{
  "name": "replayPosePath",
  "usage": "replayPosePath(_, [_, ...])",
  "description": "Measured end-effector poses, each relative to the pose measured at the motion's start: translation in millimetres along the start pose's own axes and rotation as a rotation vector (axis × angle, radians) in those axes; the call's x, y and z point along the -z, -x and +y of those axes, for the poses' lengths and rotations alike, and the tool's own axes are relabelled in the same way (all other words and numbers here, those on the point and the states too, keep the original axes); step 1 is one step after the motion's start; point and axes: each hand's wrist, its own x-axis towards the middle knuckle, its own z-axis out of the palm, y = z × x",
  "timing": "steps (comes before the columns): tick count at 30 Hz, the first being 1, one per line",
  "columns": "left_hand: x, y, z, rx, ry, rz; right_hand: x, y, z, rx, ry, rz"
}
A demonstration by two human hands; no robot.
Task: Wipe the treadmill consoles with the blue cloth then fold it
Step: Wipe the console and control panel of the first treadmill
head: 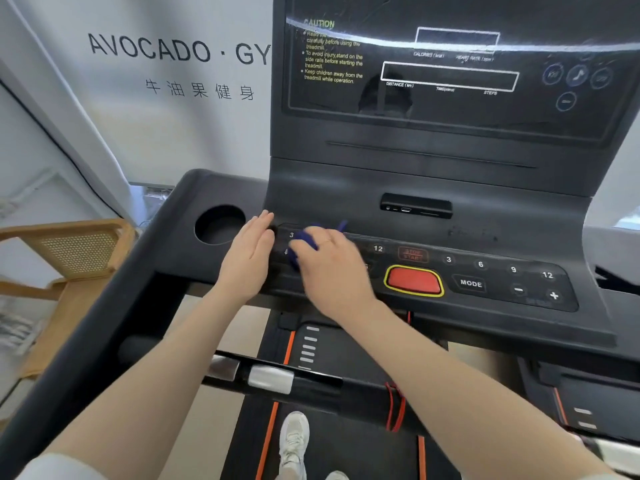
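On the left end of the button strip, the right hand [329, 261] presses a bunched blue cloth [304, 242] against the console [450, 181]. Its fingers are curled over the cloth, which shows only as soft, crumpled folds poking out around the fingertips and a thin tail behind the knuckles. A slim ring sits on one finger. The left hand [247, 252] lies flat and open just beside it, palm down on the matte dark plastic, holding nothing, its fingertips near the round cup holder [220, 223].

The console is smooth grey-black plastic with a curved lower panel of printed numbers, a MODE key and plus and minus keys. A glossy red button [414, 280], oblong with a yellow rim, sits to the right of the right hand. Above, the shiny dark screen [450, 74] carries white outlined boxes and caution text. Below, a white shoe [294, 441] stands on the black belt [332, 341] edged in orange stripes. A wooden chair [65, 251] with a woven cane back stands to the left.
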Motion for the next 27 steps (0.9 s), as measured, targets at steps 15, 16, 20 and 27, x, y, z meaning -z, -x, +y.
replayPosePath(15, [15.6, 3.5, -1.3, 0.173, 0.394, -0.064, 15.0, 10.3, 44.1, -0.511, 0.153, 0.108])
replayPosePath(16, [17.4, 3.7, -0.4, 0.206, 0.451, -0.080, 8.3, 4.3, 30.4, -0.452, 0.150, 0.133])
replayPosePath(20, [22.7, -0.8, 3.6, 0.311, 0.640, -0.169, -23.3, -9.0, -43.8, -0.139, 0.001, 0.141])
replayPosePath(27, [30.6, -5.1, -1.0, 0.229, 0.515, -0.227, -21.8, 21.8, -39.8, 0.117, 0.156, 0.124])
